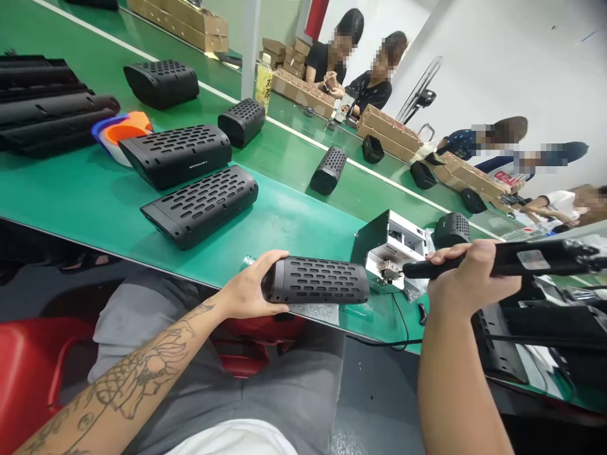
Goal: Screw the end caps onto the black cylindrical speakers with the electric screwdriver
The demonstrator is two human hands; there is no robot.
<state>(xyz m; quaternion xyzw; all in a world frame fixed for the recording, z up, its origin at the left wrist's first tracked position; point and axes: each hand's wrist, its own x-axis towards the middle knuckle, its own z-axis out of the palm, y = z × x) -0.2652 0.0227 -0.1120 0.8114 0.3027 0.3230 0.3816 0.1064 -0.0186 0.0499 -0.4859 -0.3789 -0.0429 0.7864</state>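
My left hand (249,287) grips the left end of a black perforated speaker shell (320,280), held level just above the near edge of the green table (284,218). My right hand (467,275) is closed around a black electric screwdriver (521,258). Its tip points left toward a small silver and white device (393,249) that sits between the two hands.
Several more black speaker shells (202,202) lie on the green table and on the conveyor (327,169) behind. Black long parts (42,101) and an orange and blue bowl (121,129) are at far left. Other people sit across by cardboard boxes (389,129). A bottle (264,79) stands near a post.
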